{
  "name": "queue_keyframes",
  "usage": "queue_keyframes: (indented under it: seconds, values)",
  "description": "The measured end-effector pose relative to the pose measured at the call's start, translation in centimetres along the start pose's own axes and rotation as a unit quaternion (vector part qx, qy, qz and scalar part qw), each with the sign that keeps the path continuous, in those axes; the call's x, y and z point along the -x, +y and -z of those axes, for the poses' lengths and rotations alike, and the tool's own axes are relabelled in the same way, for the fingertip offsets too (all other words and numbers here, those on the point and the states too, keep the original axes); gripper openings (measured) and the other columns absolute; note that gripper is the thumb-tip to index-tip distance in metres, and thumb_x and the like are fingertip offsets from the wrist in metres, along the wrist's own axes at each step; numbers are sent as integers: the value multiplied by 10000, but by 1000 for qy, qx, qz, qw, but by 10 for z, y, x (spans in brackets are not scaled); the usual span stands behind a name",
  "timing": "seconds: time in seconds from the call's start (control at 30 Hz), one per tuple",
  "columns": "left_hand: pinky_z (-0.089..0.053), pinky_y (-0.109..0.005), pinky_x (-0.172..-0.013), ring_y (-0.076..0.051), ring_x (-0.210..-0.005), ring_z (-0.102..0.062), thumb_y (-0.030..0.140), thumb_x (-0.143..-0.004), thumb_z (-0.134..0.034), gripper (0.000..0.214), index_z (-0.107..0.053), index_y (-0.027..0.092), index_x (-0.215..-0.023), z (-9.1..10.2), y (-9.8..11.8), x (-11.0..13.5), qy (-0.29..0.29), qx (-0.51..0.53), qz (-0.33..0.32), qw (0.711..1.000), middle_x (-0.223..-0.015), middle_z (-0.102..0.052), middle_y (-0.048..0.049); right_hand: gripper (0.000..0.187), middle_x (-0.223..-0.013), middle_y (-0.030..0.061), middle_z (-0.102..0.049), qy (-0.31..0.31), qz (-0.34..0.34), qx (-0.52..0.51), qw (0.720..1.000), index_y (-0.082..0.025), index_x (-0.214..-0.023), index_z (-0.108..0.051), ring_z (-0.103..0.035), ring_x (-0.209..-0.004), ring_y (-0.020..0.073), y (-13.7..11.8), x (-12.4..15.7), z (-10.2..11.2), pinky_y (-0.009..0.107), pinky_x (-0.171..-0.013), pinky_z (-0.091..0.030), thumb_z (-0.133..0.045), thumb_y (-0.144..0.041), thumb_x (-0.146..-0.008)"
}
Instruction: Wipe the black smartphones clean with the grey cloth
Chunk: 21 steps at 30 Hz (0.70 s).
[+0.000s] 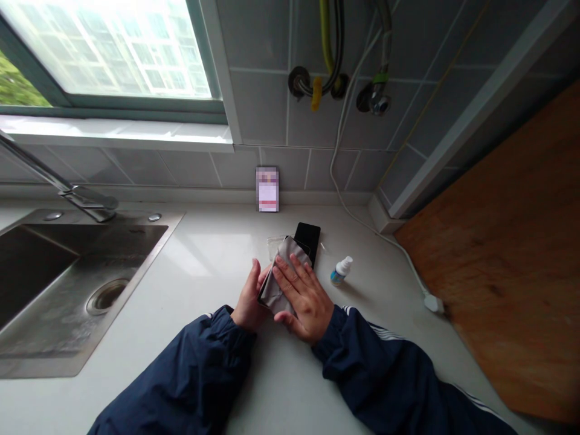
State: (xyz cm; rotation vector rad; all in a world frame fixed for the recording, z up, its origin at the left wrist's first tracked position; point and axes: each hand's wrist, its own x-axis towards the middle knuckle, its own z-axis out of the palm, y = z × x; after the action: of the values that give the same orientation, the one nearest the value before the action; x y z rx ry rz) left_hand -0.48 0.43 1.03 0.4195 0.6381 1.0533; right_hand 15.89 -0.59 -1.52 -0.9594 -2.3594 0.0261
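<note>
My left hand grips a phone from the side and below. Only a dark edge of it shows, because a grey cloth covers its upper face. Flat on that cloth lies my right hand, fingers stretched out and pressing it against the phone. Just behind, a black phone-like slab rests on the counter, partly hidden by the cloth. A clear plastic piece, perhaps a case, lies beside it. To the right of my right hand stands a small white spray bottle with a blue label.
A steel sink with a tap is set into the white counter on the left. A lit-screen device leans against the tiled wall. A white cable runs to a plug near the wooden panel.
</note>
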Motion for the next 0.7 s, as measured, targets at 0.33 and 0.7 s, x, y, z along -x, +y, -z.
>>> queue_keyframes:
  seconds: [0.33, 0.7]
  values:
    - [-379, -476, -1216, -355, -1415, -536, 698, -963, -489, 722, -587, 216, -1490, 6, -7, -5, -94, -80, -13, 992, -1464, -644, -116, 809, -1754, 96, -118, 54, -72, -28, 996, -193, -1689, -38, -51, -1621, 348, 8, 2, -9, 612, -1274, -243, -181, -678, -1057]
    - [-625, -345, -580, -319, -909, -768, 781, -931, -430, 815, -462, 284, -1575, 5, -3, 1, -53, -159, 71, 983, -1332, -705, -159, 792, -1756, 91, -116, 100, -102, -30, 989, -199, -1689, -58, -75, -1619, 354, 8, 0, -8, 613, -1282, -228, -203, -663, -1064]
